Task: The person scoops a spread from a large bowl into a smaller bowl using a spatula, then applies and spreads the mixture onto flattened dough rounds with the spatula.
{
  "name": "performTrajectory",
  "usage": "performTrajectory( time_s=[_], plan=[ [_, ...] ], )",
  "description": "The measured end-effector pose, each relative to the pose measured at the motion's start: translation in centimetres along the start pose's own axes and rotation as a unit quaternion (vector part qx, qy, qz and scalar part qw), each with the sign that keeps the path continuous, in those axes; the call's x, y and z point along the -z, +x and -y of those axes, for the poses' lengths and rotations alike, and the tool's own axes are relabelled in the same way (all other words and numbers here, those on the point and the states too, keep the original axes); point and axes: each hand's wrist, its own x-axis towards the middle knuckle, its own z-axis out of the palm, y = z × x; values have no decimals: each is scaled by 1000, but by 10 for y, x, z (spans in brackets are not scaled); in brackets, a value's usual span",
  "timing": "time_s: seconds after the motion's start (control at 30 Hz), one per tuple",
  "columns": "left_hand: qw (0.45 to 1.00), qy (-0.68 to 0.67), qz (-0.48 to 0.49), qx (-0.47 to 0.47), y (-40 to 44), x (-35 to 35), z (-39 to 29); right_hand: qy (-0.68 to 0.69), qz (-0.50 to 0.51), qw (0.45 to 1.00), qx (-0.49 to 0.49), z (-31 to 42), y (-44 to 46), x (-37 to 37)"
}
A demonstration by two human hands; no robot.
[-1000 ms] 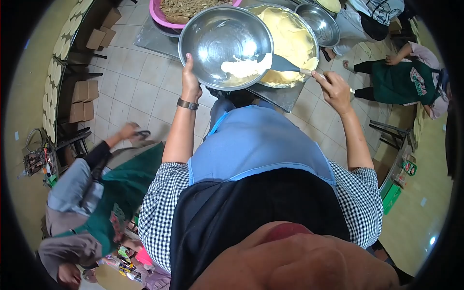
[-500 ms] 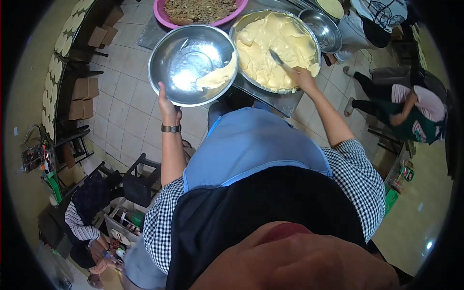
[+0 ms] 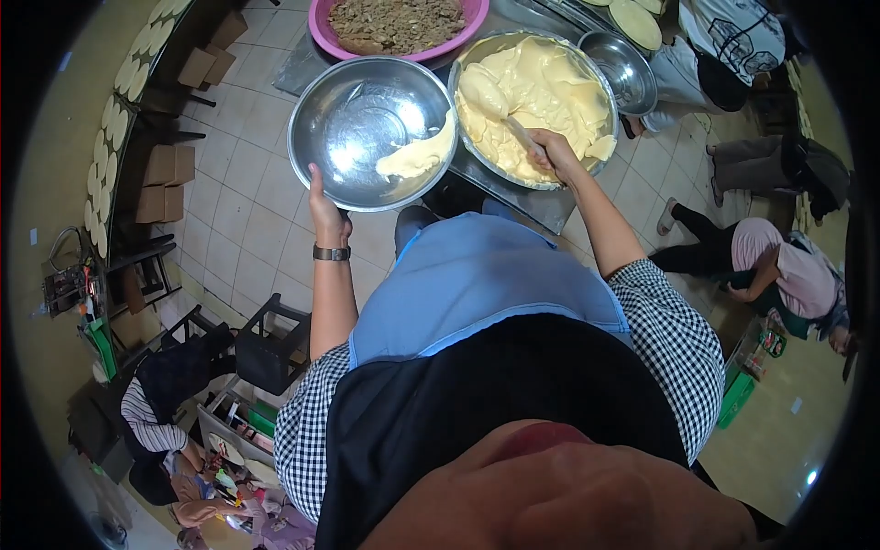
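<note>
My left hand (image 3: 328, 215) is closed on the near rim of a steel bowl (image 3: 339, 119), which is tilted towards me. A smear of pale yellow cream (image 3: 417, 156) clings to its right inner wall. Beside it, a wide basin (image 3: 486, 167) is filled with thick yellow cream (image 3: 550, 82). My right hand (image 3: 555, 154) grips the handle of a spatula (image 3: 524, 135) over that basin. The spatula's far end is hidden under a rounded lump of cream (image 3: 484, 94).
Behind the bowl is a pink basin (image 3: 321, 35) of brown crumbly filling. An empty steel bowl (image 3: 619, 69) stands right of the cream. A person (image 3: 715, 55) stands close by at the upper right; others are farther right and lower left. A black stool (image 3: 273, 344) stands at left.
The spatula's end has moved left and away from me within the cream and now carries a lump. My right hand has shifted slightly left. The left hand still holds the bowl.
</note>
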Motion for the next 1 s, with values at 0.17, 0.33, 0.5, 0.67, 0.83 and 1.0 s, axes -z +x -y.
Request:
performTrajectory(
  time_s=[0.17, 0.33, 0.5, 0.67, 0.83, 1.0],
  plan=[
    [1000, 19, 19, -3, 0, -16, -4, 0, -22, 999, 39, 16, -25, 8],
    [998, 32, 60, 10, 8, -30, 1, -7, -38, 997, 67, 44, -63, 25],
    [990, 53, 127, -4, 26, -54, 26, -10, -55, 993, 108, 78, -117, 23],
    [981, 47, 185, 34, 29, -93, 44, -146, -57, 970, 186, 75, -144, -9],
    [978, 30, 198, 59, 25, -113, 48, -581, -193, 667, 425, 40, -144, -36],
    [983, 24, 175, 58, 10, -113, 34, -660, -162, 546, 489, 45, -159, 7]
  ],
)
